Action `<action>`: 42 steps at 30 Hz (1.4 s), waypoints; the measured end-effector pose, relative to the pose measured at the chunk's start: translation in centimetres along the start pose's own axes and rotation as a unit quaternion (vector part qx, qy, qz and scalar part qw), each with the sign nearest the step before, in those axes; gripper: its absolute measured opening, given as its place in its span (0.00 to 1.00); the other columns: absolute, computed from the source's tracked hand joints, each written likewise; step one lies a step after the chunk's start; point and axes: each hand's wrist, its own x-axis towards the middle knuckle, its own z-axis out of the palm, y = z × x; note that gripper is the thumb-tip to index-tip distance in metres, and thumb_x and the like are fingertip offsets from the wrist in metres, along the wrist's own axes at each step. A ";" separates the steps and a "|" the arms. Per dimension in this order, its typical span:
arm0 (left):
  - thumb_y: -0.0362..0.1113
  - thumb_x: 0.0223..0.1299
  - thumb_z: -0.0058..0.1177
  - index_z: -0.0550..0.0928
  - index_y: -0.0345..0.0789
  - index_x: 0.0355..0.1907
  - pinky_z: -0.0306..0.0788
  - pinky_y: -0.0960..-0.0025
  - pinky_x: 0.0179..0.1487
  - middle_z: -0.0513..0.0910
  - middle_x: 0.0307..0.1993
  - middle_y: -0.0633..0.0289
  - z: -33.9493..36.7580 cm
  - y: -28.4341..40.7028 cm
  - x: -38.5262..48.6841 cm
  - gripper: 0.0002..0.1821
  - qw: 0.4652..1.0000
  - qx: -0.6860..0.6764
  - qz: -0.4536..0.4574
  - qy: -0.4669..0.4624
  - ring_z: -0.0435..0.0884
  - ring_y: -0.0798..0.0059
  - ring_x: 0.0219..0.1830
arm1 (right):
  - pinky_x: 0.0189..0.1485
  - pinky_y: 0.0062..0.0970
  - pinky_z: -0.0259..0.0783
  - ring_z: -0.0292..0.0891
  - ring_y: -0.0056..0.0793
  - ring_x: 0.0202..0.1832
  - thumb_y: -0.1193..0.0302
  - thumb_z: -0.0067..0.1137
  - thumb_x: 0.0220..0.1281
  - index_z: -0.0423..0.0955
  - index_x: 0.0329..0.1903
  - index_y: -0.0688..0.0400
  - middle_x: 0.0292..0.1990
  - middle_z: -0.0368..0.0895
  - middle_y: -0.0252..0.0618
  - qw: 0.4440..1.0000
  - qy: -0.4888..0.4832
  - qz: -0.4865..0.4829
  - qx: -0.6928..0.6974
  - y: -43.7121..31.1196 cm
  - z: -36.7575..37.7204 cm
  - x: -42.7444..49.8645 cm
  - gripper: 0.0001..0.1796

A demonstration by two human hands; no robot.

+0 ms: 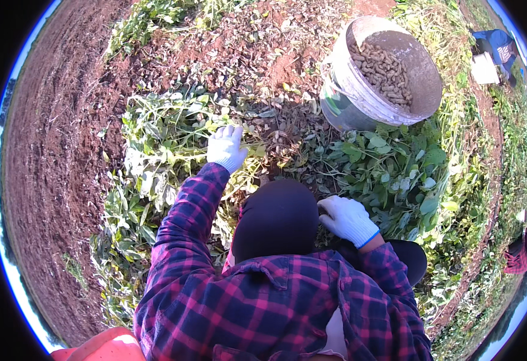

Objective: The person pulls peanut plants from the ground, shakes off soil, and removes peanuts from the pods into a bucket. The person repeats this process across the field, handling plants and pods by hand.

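Note:
My left hand, in a white knit glove, lies on uprooted peanut plants with its fingers pointing away from me. Yellowish stems run beside its thumb; whether the fingers grip any is unclear. Just right of it, peanut pods cling among roots on the ground. My right hand, gloved too, is low beside my dark-clad knee, fingers bent inward. Its fingertips are partly hidden, so I cannot see what they hold. Dark green peanut foliage spreads just beyond this hand.
A dirty white plastic bucket, partly filled with peanuts, leans on the plants ahead right. Bare tilled soil stretches left. At far right, a person in blue bends by a white bucket; another person in red plaid is lower down.

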 end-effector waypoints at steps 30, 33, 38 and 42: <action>0.48 0.57 0.71 0.75 0.45 0.65 0.75 0.54 0.63 0.81 0.60 0.49 -4.6 -1.0 -3.8 0.34 0.988 0.072 -0.136 0.025 0.81 0.51 0.62 | 0.51 0.48 0.81 0.85 0.50 0.49 0.60 0.58 0.62 0.83 0.46 0.56 0.47 0.86 0.48 0.995 0.050 -0.080 -0.023 -3.8 0.7 -2.8 0.16; 0.43 0.59 0.68 0.72 0.45 0.70 0.76 0.53 0.61 0.81 0.60 0.48 -7.0 -2.1 -2.8 0.35 0.977 0.005 -0.186 0.103 0.83 0.49 0.58 | 0.51 0.48 0.81 0.85 0.50 0.48 0.60 0.59 0.62 0.82 0.46 0.56 0.47 0.86 0.48 0.995 0.048 -0.081 -0.029 -4.2 1.0 -3.8 0.16; 0.34 0.62 0.64 0.73 0.42 0.69 0.76 0.56 0.59 0.86 0.53 0.49 -24.8 -2.7 -1.2 0.31 0.972 -0.022 -0.127 0.197 0.84 0.50 0.56 | 0.48 0.49 0.81 0.85 0.51 0.46 0.58 0.55 0.65 0.82 0.48 0.55 0.45 0.86 0.47 0.990 0.096 -0.097 -0.045 -4.2 1.1 -5.2 0.17; 0.37 0.62 0.68 0.79 0.41 0.66 0.73 0.63 0.62 0.87 0.52 0.61 -34.7 -3.6 -2.7 0.28 0.968 -0.178 -0.014 0.178 0.83 0.68 0.54 | 0.53 0.49 0.80 0.84 0.50 0.51 0.57 0.55 0.66 0.81 0.53 0.53 0.47 0.86 0.46 0.994 0.079 -0.068 -0.041 -3.9 0.2 -5.8 0.19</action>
